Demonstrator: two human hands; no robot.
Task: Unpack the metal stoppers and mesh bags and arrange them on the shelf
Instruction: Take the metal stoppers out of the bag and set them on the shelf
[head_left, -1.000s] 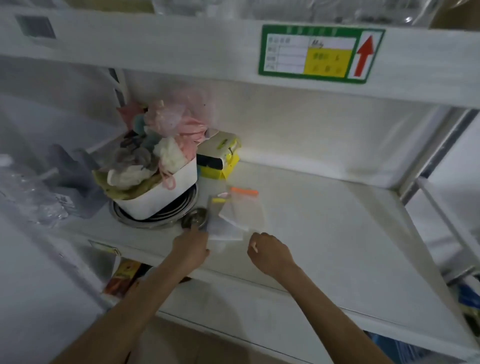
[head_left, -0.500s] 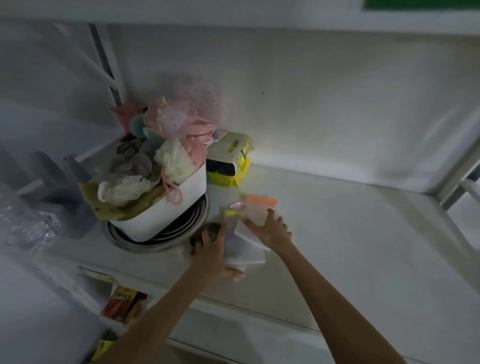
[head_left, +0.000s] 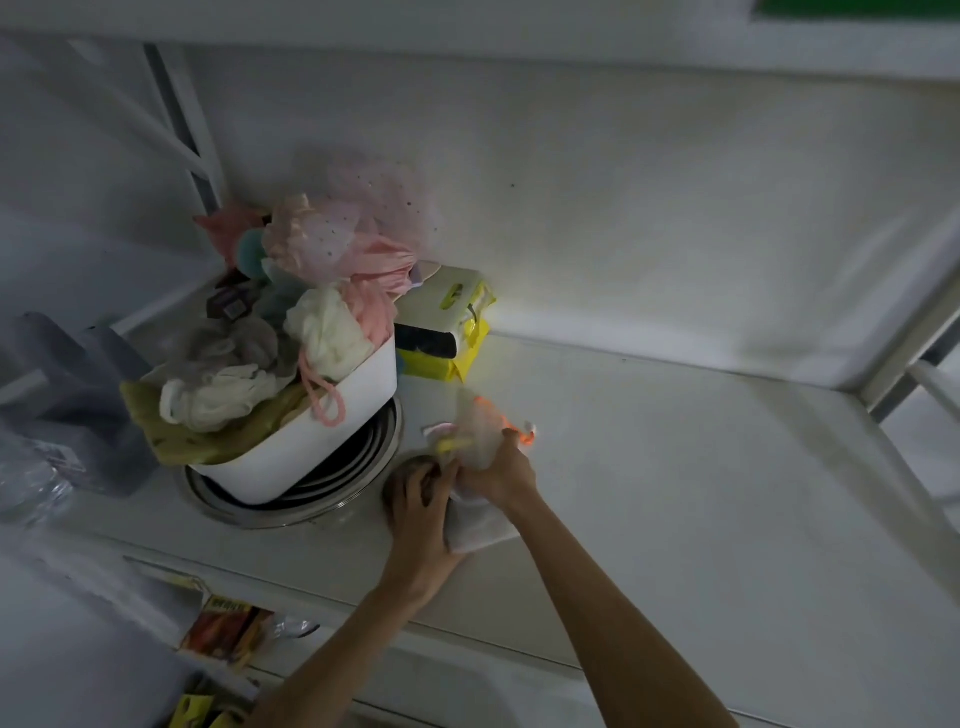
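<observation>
A small pile of white mesh bags (head_left: 480, 527) with orange, yellow and pink zipper tops lies on the white shelf (head_left: 675, 467). My right hand (head_left: 501, 475) grips the top mesh bag (head_left: 480, 428) and bunches it upward. Just to the left, my left hand (head_left: 421, 506) rests with curled fingers over a round metal stopper (head_left: 410, 465), mostly hiding it. Both hands touch each other beside the pile.
A white bin (head_left: 311, 441) heaped with pastel bath puffs stands on stacked metal rings (head_left: 358, 467) at the left. A yellow and white pack (head_left: 447, 332) lies behind it. The shelf's back wall and right post frame the space. Packets show on the shelf below.
The camera has moved closer and lower. My right hand went from lying flat on the bags to gripping and lifting the top one. My left hand moved onto the metal stopper.
</observation>
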